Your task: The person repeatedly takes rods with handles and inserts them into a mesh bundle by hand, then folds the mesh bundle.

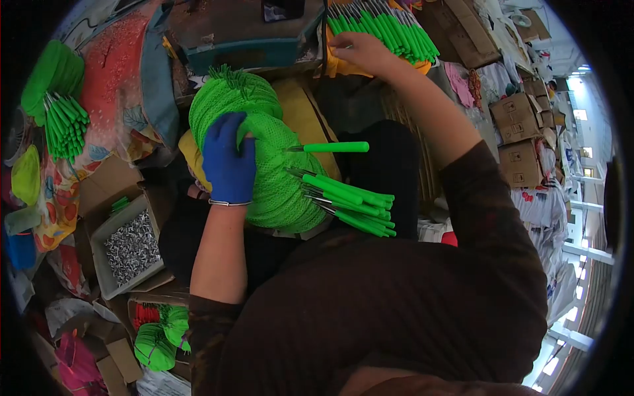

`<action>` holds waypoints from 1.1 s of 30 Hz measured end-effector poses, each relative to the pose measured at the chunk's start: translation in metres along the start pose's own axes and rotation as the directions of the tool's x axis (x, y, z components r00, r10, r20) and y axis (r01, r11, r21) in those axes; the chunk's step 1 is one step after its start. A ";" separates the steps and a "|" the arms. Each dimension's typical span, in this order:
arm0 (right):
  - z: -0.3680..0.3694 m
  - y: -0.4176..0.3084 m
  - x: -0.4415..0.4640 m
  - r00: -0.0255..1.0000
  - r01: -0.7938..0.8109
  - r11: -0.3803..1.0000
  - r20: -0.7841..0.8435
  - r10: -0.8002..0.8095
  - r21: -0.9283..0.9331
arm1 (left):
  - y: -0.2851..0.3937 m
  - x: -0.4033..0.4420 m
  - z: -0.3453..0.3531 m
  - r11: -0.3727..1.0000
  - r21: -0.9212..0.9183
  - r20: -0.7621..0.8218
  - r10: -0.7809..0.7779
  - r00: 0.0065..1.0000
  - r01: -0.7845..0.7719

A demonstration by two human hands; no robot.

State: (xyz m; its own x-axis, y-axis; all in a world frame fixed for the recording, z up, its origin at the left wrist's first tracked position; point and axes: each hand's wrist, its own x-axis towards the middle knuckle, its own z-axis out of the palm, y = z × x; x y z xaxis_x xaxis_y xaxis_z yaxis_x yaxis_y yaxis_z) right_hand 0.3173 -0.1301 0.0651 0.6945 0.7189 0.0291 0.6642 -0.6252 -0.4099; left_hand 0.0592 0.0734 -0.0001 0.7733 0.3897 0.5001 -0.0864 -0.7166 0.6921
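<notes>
A large bundle of bright green netting (264, 178) lies across my lap. My left hand (229, 158), in a blue glove, is closed on the netting, its fingers curled into the mesh. On the right side of the bundle lies a single green-handled piece with a thin metal tip (337, 147). Below it several more green-handled pieces (353, 201) fan out, metal ends toward the netting. My bare right hand (364, 53) is at the top, fingers pinched together beside a pile of green-handled pieces (389, 30) on an orange cloth (353, 64). What its fingertips hold is unclear.
A teal box (251, 56) with a phone (284, 9) on it stands ahead. To the left are a tray of small metal parts (132, 247), more green-handled pieces (66, 125) and green netting (56, 72). Cardboard boxes (518, 119) stack up at the right.
</notes>
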 end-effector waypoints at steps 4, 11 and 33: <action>0.015 0.066 0.047 0.978 -0.110 0.897 -0.209 0.020 -0.429 | -0.019 0.010 0.000 0.975 0.189 0.024 -0.120 0.992 0.114; 0.046 0.121 0.096 0.989 -0.127 0.834 -0.133 0.065 -0.536 | -0.011 0.018 -0.003 0.947 0.320 0.035 -0.051 0.998 0.037; 0.060 -0.131 -0.103 0.986 -0.145 0.478 0.085 0.144 0.867 | 0.011 0.010 0.002 0.918 0.376 0.081 0.099 0.992 -0.122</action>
State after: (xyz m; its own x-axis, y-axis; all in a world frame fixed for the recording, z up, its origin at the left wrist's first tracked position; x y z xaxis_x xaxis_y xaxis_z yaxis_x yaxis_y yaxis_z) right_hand 0.1422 -0.1041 0.0611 0.7569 0.6445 -0.1082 -0.0230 -0.1393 -0.9900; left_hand 0.0678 0.0683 0.0113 0.8092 0.2687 0.5225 0.0623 -0.9235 0.3785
